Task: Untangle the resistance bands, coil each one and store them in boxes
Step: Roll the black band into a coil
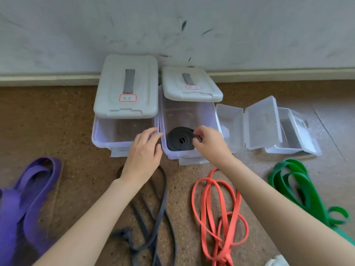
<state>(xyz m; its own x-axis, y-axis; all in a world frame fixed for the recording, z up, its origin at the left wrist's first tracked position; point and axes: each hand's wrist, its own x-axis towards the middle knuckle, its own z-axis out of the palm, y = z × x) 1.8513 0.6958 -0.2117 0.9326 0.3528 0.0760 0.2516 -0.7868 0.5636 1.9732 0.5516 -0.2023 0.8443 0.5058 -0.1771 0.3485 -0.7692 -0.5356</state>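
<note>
Setting the coiled black band into the middle box

The right hand (208,143) pinches the outer end of the coiled black band (179,140), which sits at the near end of the middle box (211,116), under its half-slid lid (192,85). The left hand (145,150) is relaxed and holds nothing, its fingers at the box's near left corner. I think it is best to press the coil flat against the box bottom before letting go, so it does not spring open. The orange band (213,204) lies uncoiled on the floor (57,121) near the box.
</note>
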